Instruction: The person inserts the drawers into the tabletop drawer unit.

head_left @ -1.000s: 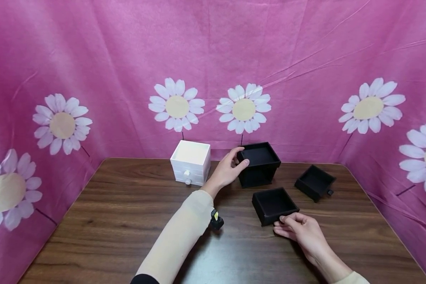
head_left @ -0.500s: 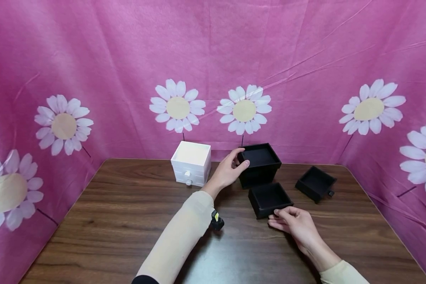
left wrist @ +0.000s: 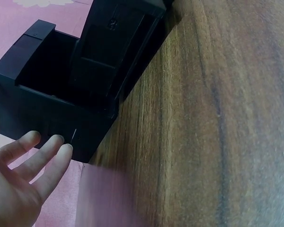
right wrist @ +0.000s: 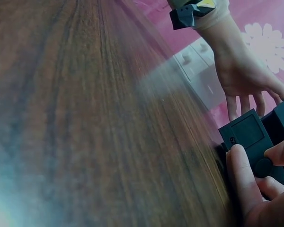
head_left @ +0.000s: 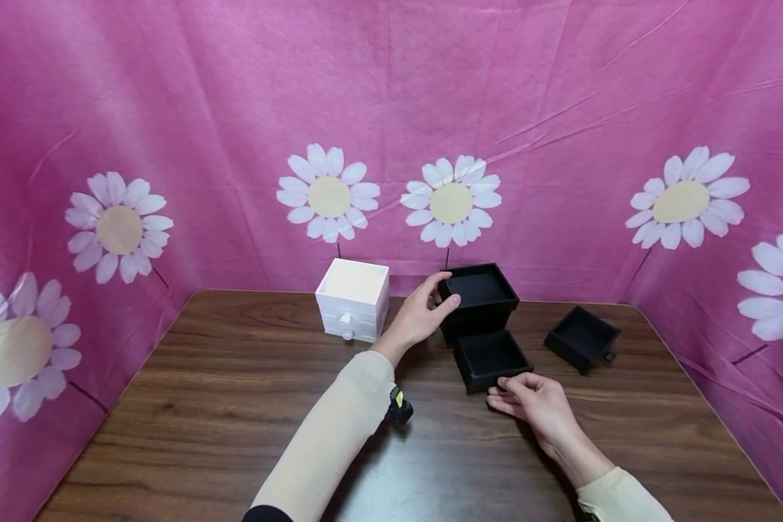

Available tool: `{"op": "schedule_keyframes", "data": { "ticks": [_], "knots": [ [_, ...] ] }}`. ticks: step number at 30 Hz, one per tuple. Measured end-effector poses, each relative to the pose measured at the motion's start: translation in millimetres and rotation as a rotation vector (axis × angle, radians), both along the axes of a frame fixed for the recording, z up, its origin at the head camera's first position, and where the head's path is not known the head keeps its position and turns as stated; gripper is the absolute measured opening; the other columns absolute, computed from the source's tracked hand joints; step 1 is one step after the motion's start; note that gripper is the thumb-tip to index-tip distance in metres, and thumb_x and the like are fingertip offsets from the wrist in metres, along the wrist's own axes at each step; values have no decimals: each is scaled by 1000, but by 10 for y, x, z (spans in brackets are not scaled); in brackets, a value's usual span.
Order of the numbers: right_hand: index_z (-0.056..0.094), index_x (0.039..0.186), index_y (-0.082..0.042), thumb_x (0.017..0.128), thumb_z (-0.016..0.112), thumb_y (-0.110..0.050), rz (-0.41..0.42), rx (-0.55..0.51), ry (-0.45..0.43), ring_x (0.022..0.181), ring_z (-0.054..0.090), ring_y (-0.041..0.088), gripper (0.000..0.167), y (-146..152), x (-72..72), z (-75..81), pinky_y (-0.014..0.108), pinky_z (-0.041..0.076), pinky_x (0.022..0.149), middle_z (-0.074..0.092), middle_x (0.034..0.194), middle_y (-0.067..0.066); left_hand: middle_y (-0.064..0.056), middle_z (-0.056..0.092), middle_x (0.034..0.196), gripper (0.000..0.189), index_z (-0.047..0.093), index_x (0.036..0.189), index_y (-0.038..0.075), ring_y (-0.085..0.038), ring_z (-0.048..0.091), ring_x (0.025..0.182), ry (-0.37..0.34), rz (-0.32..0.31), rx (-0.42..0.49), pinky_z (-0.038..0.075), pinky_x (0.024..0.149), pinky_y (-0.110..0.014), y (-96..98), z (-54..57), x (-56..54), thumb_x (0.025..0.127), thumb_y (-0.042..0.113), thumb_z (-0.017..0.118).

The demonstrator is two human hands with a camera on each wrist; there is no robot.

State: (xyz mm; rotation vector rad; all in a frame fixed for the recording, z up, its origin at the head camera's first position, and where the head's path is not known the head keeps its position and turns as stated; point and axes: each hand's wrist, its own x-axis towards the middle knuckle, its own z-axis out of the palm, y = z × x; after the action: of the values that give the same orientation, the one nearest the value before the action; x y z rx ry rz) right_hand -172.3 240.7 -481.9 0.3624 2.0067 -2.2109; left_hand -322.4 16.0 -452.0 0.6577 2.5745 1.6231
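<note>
A black cabinet shell (head_left: 478, 286) stands at the back of the table, its top recessed inside a raised rim. My left hand (head_left: 417, 312) grips its left side, thumb and index finger at the rim; the other fingers lie against the side wall in the left wrist view. Directly in front, a black drawer (head_left: 492, 355) has its rear end at the shell's lower opening. My right hand (head_left: 538, 406) holds that drawer by its front. In the right wrist view, thumb and fingers surround its round knob (right wrist: 263, 167). The drawer's inside looks bare.
A second black drawer (head_left: 581, 337) with a small knob lies to the right. To the left stands a white cabinet (head_left: 352, 301) with two round knobs on its front. Pink cloth (head_left: 391, 109) printed with daisies hangs around the wooden table (head_left: 235, 406).
My right hand has slid the drawer back and slightly left, from in front of the black shell up to its lower opening. The left hand has stayed on the shell.
</note>
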Motion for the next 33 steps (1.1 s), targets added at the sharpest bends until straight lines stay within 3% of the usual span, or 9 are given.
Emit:
{"op": "schedule_keyframes", "data": {
  "ticks": [25, 33],
  "knots": [
    [68, 103, 10, 107, 57, 3, -14, 38, 28, 86, 80, 14, 13, -58, -93, -44, 32, 65, 86, 80, 91, 11, -8, 63, 120, 56, 49, 160, 29, -16, 57, 106, -6, 3, 24, 50, 91, -33, 4, -7, 26, 108, 43, 64],
    [69, 98, 8, 107, 57, 5, -22, 9, 30, 85, 80, 14, 16, -60, -122, -46, 32, 65, 86, 79, 91, 10, -7, 63, 119, 56, 50, 160, 30, -16, 58, 106, -5, 8, 22, 51, 92, -33, 13, -18, 23, 108, 43, 64]
  ]
}}
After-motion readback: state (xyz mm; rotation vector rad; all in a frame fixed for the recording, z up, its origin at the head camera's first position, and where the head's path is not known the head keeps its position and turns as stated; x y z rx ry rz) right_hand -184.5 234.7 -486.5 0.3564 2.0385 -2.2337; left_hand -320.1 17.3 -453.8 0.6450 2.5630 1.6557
